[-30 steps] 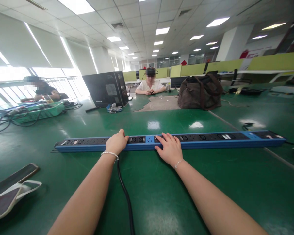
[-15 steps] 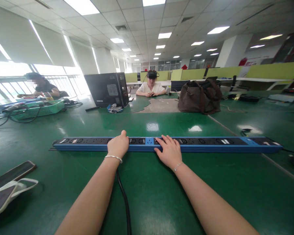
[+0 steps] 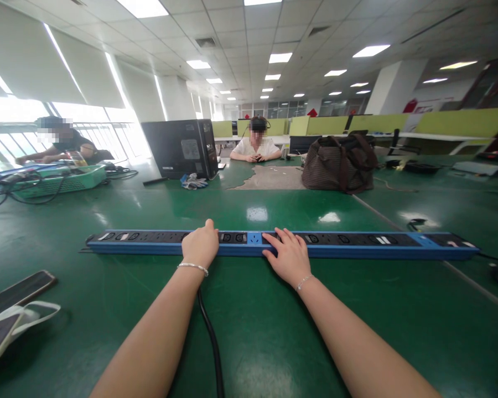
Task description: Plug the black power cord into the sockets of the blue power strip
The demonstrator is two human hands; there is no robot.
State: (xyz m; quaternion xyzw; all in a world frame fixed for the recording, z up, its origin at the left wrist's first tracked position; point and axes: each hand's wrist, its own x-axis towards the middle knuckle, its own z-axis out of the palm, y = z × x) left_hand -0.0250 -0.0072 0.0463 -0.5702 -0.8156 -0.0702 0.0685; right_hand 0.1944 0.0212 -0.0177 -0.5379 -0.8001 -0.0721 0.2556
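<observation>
A long blue power strip [image 3: 340,251] with black and blue sockets lies across the green table [image 3: 149,213]. My left hand [image 3: 200,244] is closed over the strip, left of its middle blue socket, on something I cannot make out. A black cable [image 3: 211,331] comes out from beneath my left wrist and runs toward the near edge. My right hand [image 3: 288,254] rests on the strip just right of the blue socket, its fingers spread and nothing held in them.
Two phones [image 3: 20,293] lie at the left. Beyond are a green basket with cables [image 3: 62,182], a black computer case [image 3: 178,149], gloves [image 3: 193,181] and a brown bag [image 3: 338,163]. One person [image 3: 256,146] sits opposite, another [image 3: 66,141] at far left.
The view has shifted slightly. Both hands keep their places on the strip. The person at far left has stretched an arm out to the left.
</observation>
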